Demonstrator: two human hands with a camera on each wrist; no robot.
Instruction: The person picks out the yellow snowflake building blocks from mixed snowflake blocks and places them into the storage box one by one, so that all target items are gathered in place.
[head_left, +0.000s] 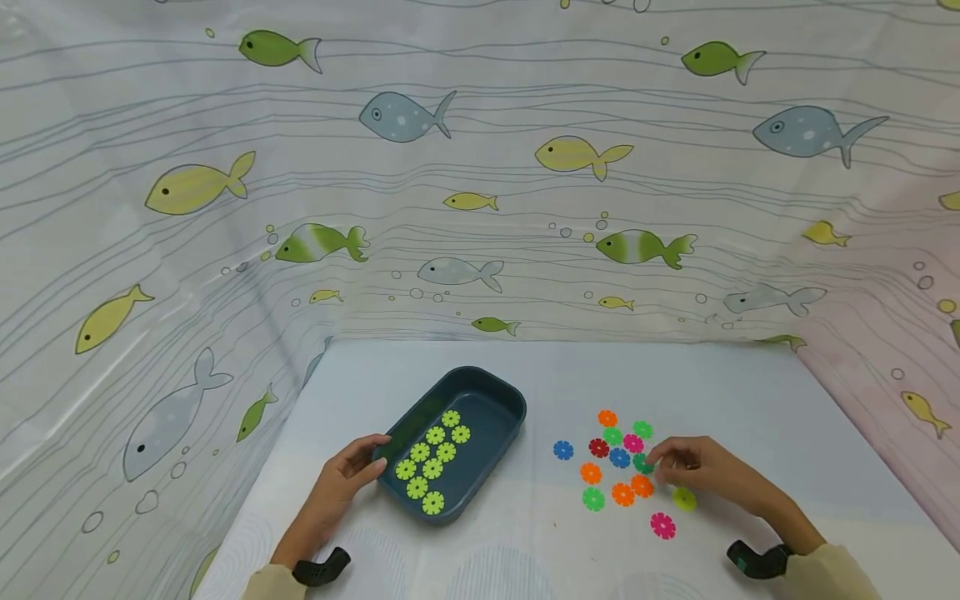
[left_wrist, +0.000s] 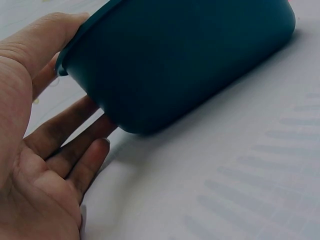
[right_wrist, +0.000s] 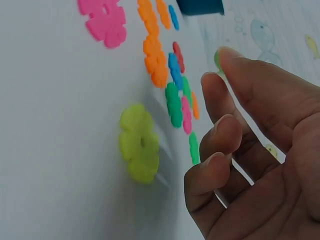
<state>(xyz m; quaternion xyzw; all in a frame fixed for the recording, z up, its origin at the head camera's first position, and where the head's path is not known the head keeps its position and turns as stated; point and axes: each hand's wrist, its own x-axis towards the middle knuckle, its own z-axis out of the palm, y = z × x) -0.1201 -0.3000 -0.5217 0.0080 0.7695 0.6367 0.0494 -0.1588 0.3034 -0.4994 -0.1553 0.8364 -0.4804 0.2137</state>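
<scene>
In the head view, my left hand (head_left: 341, 479) holds the near left corner of a dark blue-green tray (head_left: 491, 454), thumb at the rim. The left wrist view shows the thumb on the rim and the other fingers against the tray's outer wall. Several yellow-green flower-shaped discs (head_left: 432, 502) lie inside the tray. My right hand (head_left: 693, 464) hovers over loose flower discs, fingers loosely bent and nothing seen between them. Nearest its fingertips is a dark green disc (head_left: 641, 464). A yellow-green disc (right_wrist: 139, 145) lies on the table under this hand.
Orange (head_left: 622, 495), blue (head_left: 563, 450), dark red (head_left: 598, 448), light green (head_left: 593, 499) and pink discs (head_left: 663, 526) are scattered right of the tray on the white table (head_left: 525, 558). A fish-printed curtain (head_left: 480, 233) rises behind and along both sides.
</scene>
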